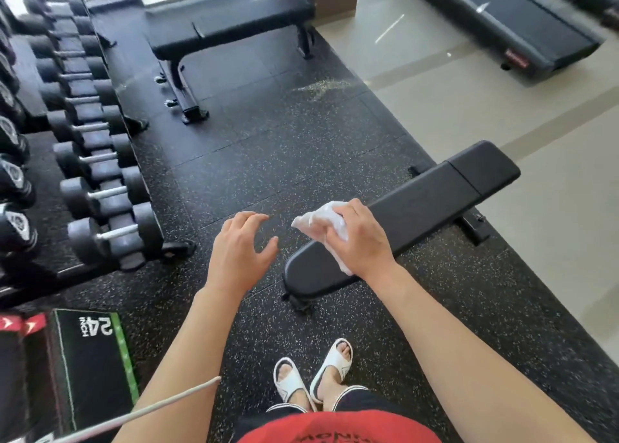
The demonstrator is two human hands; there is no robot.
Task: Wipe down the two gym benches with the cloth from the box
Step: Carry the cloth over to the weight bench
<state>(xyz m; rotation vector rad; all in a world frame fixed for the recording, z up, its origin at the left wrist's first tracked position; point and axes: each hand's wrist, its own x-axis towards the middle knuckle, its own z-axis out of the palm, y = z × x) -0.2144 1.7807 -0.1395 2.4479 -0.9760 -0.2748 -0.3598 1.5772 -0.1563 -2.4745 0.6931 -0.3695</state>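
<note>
A black padded gym bench (425,204) runs diagonally from the centre to the right, just in front of me. My right hand (360,238) grips a crumpled white cloth (320,219) over the near end of this bench's pad. My left hand (239,250) hovers to the left of the bench above the floor, fingers spread and holding nothing. A second black bench (234,27) stands farther off at the top, near the window. The box is not in view.
A rack of black dumbbells (90,161) lines the left side. A black plyo box marked 24 inch (93,359) stands at the lower left. A treadmill (509,20) sits on the pale tiles at the upper right. Speckled rubber flooring (268,147) lies between the benches.
</note>
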